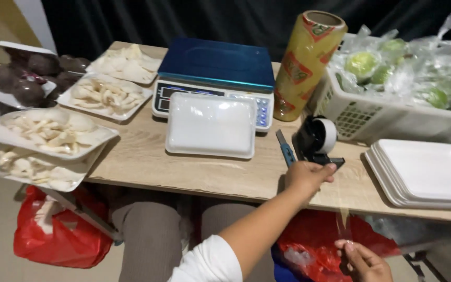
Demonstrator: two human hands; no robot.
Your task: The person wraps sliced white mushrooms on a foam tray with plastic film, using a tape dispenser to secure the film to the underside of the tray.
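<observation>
both hands (309, 176) (362, 261) past table edge (184, 189)

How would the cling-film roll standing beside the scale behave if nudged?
The cling-film roll stands tall on a narrow end and already leans, so it would probably tip easily. Being a cylinder, it would likely roll once down. Its glossy wrap looks slippery.

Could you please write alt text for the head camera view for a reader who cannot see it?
A person's left hand rests on a tape dispenser on a wooden table, while the right hand pulls clear tape. Behind are a scale, an empty foam tray and trays of sliced food.
</observation>
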